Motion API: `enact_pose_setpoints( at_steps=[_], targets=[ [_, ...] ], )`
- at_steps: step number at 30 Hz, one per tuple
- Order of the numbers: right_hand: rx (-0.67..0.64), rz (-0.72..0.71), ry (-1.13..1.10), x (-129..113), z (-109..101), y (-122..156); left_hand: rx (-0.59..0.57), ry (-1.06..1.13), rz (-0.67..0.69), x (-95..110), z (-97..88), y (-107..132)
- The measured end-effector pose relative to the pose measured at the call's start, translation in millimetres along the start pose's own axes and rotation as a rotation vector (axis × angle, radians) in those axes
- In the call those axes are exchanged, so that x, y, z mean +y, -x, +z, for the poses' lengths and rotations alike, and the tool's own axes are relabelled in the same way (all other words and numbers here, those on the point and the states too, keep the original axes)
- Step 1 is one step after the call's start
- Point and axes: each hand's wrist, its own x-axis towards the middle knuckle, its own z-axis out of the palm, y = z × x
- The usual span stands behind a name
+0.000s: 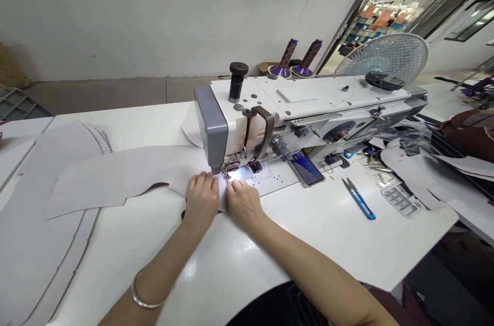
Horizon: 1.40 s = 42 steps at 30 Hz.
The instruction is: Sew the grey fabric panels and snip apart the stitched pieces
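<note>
A long pale grey panel [154, 164], which could be fabric or leather, stretches from the left of the table to the needle area of a white sewing machine [250, 125]. My left hand [203, 196] is closed on the panel just left of the presser foot [227, 174], fingers bent together and thumb hidden. Right of the foot, my right hand [244, 200] has its fingers drawn together on the panel's near edge. The machine's lamp lights the spot between both hands. Beneath the panel's left end lies a stack of larger pale panels [34, 213].
Blue thread snips [359, 200] and a phone [306, 167] lie on the table right of my hands. Two thread cones [285, 58] stand behind the machine, near a fan [386, 56]. Cut pieces [409, 171] and a plastic sheet [401, 201] lie at the right.
</note>
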Motion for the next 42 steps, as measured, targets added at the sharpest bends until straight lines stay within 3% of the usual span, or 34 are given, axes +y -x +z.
enact_pose_setpoints(
  at_steps=[3,6,19,27,31,36,42],
  targets=[
    [-0.006,0.012,0.001,0.5,1.7,-0.8,-0.005,0.008,-0.043,22.2,-2.2,8.2],
    [-0.026,0.046,0.001,-0.6,0.3,0.8,-0.014,0.023,-0.04,29.7,2.5,12.4],
    [-0.034,0.079,-0.018,-1.4,0.7,4.8,0.068,0.027,0.087,-4.5,20.9,7.6],
    [0.036,-0.025,-0.015,-0.3,-1.6,6.2,0.116,-0.09,0.131,8.5,8.9,12.4],
    [0.049,-0.042,-0.028,1.1,-0.8,4.1,0.092,-0.105,0.123,10.1,12.3,13.2],
    [0.058,-0.039,-0.049,2.7,2.2,1.0,0.127,0.001,0.119,-5.5,18.1,10.2],
    [0.045,-0.003,-0.036,2.5,6.3,-1.6,0.2,0.271,-0.074,-31.6,23.1,0.9]
  ],
)
